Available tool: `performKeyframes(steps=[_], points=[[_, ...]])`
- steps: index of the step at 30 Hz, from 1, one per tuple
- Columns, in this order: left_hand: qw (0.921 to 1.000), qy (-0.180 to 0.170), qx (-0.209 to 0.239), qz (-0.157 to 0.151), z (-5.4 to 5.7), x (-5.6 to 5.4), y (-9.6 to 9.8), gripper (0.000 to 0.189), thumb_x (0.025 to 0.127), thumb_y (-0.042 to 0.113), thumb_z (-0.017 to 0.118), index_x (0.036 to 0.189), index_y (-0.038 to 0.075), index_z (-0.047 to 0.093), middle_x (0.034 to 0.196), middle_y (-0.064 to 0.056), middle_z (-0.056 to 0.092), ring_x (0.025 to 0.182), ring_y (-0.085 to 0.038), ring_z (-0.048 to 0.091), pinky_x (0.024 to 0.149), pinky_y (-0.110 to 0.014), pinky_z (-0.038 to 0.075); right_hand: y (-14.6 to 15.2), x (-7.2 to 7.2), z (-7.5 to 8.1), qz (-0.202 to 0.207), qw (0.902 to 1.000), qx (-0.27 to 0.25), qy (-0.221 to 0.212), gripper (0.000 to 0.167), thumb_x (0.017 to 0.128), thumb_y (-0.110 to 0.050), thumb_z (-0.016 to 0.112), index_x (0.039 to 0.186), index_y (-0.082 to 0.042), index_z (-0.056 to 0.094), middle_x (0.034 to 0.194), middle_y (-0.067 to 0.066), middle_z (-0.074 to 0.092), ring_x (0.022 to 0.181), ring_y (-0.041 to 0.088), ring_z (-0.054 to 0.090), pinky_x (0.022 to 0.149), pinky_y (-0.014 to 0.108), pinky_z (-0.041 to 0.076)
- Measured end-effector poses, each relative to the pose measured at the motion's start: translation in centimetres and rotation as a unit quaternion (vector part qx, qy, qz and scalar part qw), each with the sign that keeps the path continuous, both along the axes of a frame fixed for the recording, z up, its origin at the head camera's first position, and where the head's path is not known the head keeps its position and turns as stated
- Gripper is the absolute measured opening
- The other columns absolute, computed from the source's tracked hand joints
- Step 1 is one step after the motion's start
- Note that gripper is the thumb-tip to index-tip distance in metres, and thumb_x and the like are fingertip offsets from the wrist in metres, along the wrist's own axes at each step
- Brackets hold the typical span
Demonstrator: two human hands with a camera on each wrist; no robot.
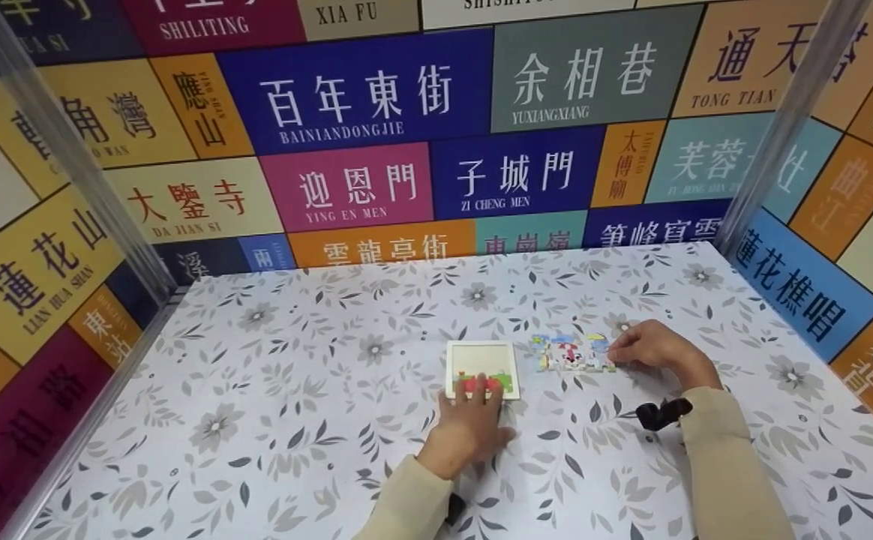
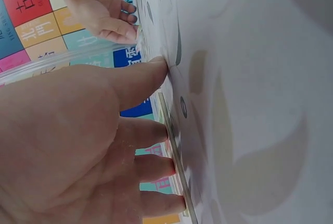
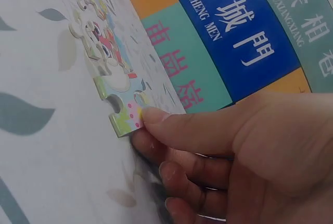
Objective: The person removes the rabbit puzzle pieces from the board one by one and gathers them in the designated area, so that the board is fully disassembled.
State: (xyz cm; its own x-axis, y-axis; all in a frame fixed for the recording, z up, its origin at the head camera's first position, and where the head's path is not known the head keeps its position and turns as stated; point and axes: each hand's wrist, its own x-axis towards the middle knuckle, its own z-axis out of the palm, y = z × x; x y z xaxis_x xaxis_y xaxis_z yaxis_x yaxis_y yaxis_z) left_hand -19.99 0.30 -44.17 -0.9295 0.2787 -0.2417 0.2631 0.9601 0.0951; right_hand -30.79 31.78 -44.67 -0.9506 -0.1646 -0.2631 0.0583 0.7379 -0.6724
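A square puzzle tray (image 1: 481, 352) with a white rim lies mid-table, its lower part showing red and green picture pieces and its upper part pale and bare. My left hand (image 1: 468, 431) rests its fairly straight fingertips on the tray's lower part; in the left wrist view the fingers (image 2: 156, 203) touch the tray's edge, thumb on the tabletop. To the right lies a cluster of colourful jigsaw pieces (image 1: 568, 354). My right hand (image 1: 654, 346) pinches a jigsaw piece (image 3: 125, 110) at the cluster's right end between thumb and forefinger, other fingers curled beneath.
The table (image 1: 316, 420) wears a white cloth with grey leaves and flowers. Behind it stands a wall of coloured name panels (image 1: 361, 97). Clear upright posts (image 1: 781, 135) stand at the table's far corners. A black strap (image 1: 664, 413) sits at the right wrist.
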Motion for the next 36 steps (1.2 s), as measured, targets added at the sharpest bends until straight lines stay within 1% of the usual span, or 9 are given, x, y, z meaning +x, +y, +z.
performKeyframes(steps=[6,9,12,16,19,25,28,31,36], points=[[0.9998,-0.017,0.014,0.002,-0.1,-0.1,-0.1,0.071,0.098,0.051,0.055,0.157,0.018,0.034,0.166,-0.007,0.028,0.154,-0.036,0.025,0.121,-0.059,0.028,-0.4,0.0,0.5,-0.013,0.9998,-0.007,-0.011,0.027,0.093,-0.022,0.07,0.105,0.002,0.073,0.08,-0.007,0.068,0.071,0.009,0.058,0.065,0.025,0.048],[0.9992,-0.031,0.027,-0.002,-0.1,-0.1,-0.3,0.073,0.098,0.052,0.055,0.158,0.017,0.032,0.168,-0.009,0.024,0.155,-0.036,0.021,0.122,-0.059,0.026,-0.9,0.0,1.2,-0.013,0.9999,-0.004,-0.008,0.034,0.096,-0.028,0.066,0.111,0.001,0.07,0.09,0.003,0.071,0.078,0.013,0.061,0.07,0.028,0.05],[0.9989,-0.034,0.03,-0.013,-0.1,-0.1,-0.4,0.076,0.098,0.053,0.055,0.159,0.017,0.029,0.169,-0.009,0.02,0.156,-0.035,0.016,0.123,-0.059,0.022,-1.9,0.1,2.1,-0.006,1.0,0.0,0.002,0.039,0.099,-0.033,0.062,0.117,0.0,0.069,0.104,0.011,0.071,0.088,0.021,0.063,0.075,0.034,0.052],[0.9983,-0.031,0.033,-0.037,-0.1,0.1,-0.6,0.078,0.097,0.054,0.055,0.16,0.017,0.026,0.169,-0.009,0.018,0.157,-0.033,0.015,0.123,-0.06,0.02,-3.6,0.1,2.9,0.015,0.9996,-0.007,0.022,0.042,0.101,-0.036,0.059,0.122,0.0,0.068,0.115,0.015,0.07,0.099,0.029,0.065,0.084,0.043,0.054],[0.9972,-0.035,0.041,-0.052,-0.2,0.2,-0.7,0.078,0.097,0.054,0.056,0.16,0.018,0.026,0.169,-0.008,0.018,0.157,-0.032,0.015,0.123,-0.06,0.02,-5.1,0.0,3.1,0.032,0.9988,-0.015,0.035,0.041,0.101,-0.036,0.058,0.12,-0.001,0.069,0.115,0.015,0.07,0.1,0.031,0.065,0.086,0.044,0.053],[0.9968,-0.031,0.046,-0.057,-0.5,0.2,-0.7,0.074,0.097,0.051,0.058,0.158,0.02,0.032,0.169,-0.003,0.022,0.156,-0.031,0.021,0.122,-0.06,0.024,-7.8,-0.1,3.2,0.067,0.9962,-0.018,0.052,0.035,0.102,-0.033,0.058,0.113,-0.002,0.072,0.109,0.013,0.071,0.093,0.029,0.066,0.075,0.032,0.05],[0.997,-0.028,0.046,-0.056,-0.5,0.2,-0.7,0.073,0.097,0.05,0.059,0.158,0.019,0.033,0.168,-0.002,0.025,0.155,-0.031,0.023,0.122,-0.058,0.025,-9.0,-0.1,3.1,0.086,0.9943,-0.023,0.058,0.034,0.101,-0.032,0.058,0.11,-0.002,0.072,0.103,0.013,0.073,0.088,0.028,0.065,0.072,0.033,0.052],[0.9975,-0.025,0.04,-0.053,-0.4,0.2,-0.4,0.074,0.096,0.051,0.059,0.158,0.019,0.033,0.167,-0.001,0.026,0.154,-0.032,0.026,0.123,-0.055,0.026,-10.0,-0.3,2.8,0.1,0.9929,-0.025,0.059,0.034,0.101,-0.032,0.059,0.107,-0.002,0.072,0.098,0.011,0.073,0.085,0.027,0.066,0.067,0.033,0.051],[0.9986,-0.005,0.011,-0.052,-0.4,0.1,0.3,0.078,0.094,0.057,0.059,0.156,0.016,0.036,0.165,-0.002,0.032,0.152,-0.032,0.032,0.123,-0.047,0.029,-11.4,-0.4,2.3,0.115,0.9916,-0.027,0.053,0.032,0.1,-0.03,0.061,0.105,0.0,0.072,0.094,0.01,0.073,0.081,0.029,0.068,0.062,0.032,0.049]])
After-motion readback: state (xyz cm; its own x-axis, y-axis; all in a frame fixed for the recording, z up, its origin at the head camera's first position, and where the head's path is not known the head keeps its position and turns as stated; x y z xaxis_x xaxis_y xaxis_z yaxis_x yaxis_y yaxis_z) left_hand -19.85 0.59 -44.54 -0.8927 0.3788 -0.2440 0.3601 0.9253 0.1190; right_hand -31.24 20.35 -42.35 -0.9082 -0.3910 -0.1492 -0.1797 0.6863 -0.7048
